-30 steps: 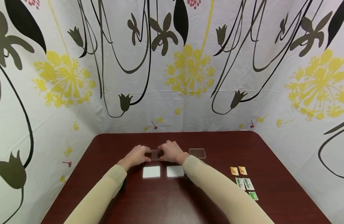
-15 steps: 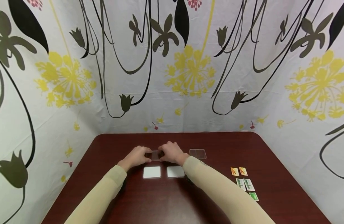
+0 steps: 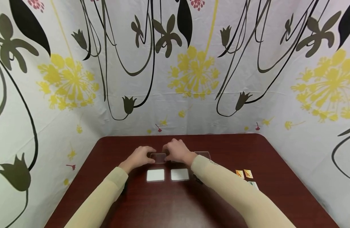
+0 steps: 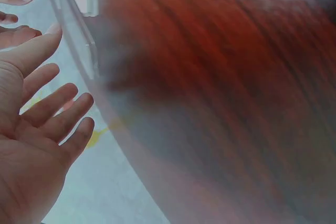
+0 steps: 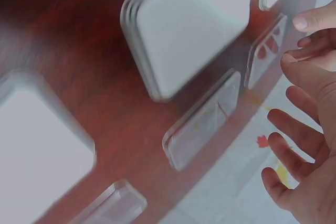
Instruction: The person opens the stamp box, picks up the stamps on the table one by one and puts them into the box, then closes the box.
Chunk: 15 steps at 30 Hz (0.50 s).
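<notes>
A clear shallow plastic case [image 3: 158, 158] lies on the dark red-brown table, between the two hands. My left hand [image 3: 139, 157] is at its left side, fingers spread and loosely bent. The left wrist view has that hand [image 4: 42, 124] beside the clear case [image 4: 79, 38], nothing in its grasp. My right hand [image 3: 177, 151] hovers at the case's right end; seen from the right wrist, its fingers [image 5: 296, 124] are relaxed and apart. Another clear case [image 5: 205, 121] shows there, mostly hidden behind the right hand in the head view.
Nearer the body lie two white-filled clear cases [image 3: 155, 175]. A further clear case [image 3: 203, 154] is partly behind the right wrist. Small orange packets [image 3: 248, 174] and a green-and-white packet [image 3: 253, 184] lie at right, partly covered by the sleeve. A patterned cloth [image 3: 186, 117] hangs behind the table.
Both hands have come away from the left clear case, which they were touching at its ends. The right hand has moved slightly up and right, and its sleeve now covers some packets.
</notes>
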Available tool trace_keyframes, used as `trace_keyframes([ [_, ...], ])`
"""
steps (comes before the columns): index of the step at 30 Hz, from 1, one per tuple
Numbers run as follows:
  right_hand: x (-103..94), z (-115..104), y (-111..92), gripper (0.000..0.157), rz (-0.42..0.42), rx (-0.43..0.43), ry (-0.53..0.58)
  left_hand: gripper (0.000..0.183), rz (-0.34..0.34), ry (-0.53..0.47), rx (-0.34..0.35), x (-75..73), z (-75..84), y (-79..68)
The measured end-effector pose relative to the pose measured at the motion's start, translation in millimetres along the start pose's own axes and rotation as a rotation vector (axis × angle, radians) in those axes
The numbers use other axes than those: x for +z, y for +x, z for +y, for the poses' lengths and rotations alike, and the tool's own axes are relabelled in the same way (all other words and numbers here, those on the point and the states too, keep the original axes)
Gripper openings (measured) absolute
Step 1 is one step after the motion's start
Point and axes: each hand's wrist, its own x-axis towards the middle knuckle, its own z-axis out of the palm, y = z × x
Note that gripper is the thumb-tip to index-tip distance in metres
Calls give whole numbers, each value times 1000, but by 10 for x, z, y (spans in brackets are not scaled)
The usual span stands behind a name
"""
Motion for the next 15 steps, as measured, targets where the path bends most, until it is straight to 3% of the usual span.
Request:
trace_keyframes([
  [7,-192,147,-172,31,26,-34,-45,52,36,-56,-30,-21,173,-49],
  [15,-462,411,-488,37,26,-14,-49,49,67,-11,25,74,603,-143],
])
